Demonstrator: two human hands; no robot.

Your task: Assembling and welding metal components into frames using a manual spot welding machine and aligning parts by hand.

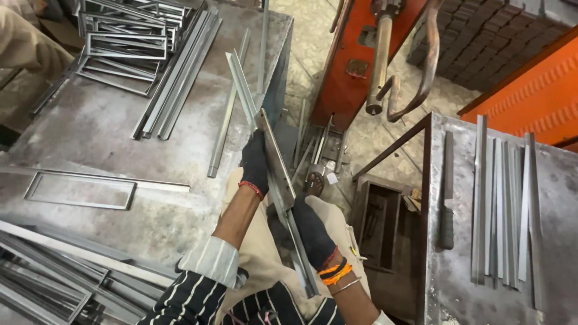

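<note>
1. Steel was everywhere: a long grey metal strip [278,161] ran slantwise between the two benches, held up in the air over the person's lap.
2. The left hand [255,164], in a dark glove, had its fingers clenched round the strip's upper part, with a red thread at the wrist.
3. The right hand [313,232], gloved the same way, had its fingers wrapped around the strip lower down; orange and black bands and a thin bangle sat on that wrist.
4. An angled metal bar [239,84] rose from the top of the strip toward the left bench [90,132]; whether the two were joined I could not tell.
5. On the left bench lay a flat rectangular frame [81,191], well apart from the hands, and a stack of similar frames [126,36] at the far end.
6. A bundle of long bars [180,72] lay slanted beside that stack.
7. More frames were piled at the near left corner [42,277].
8. The right bench [457,241] carried a row of upright-lying metal strips [506,204] and a dark-handled tool [447,204] near its left edge.
9. An orange machine [355,54] stood beyond, between the benches.
</note>
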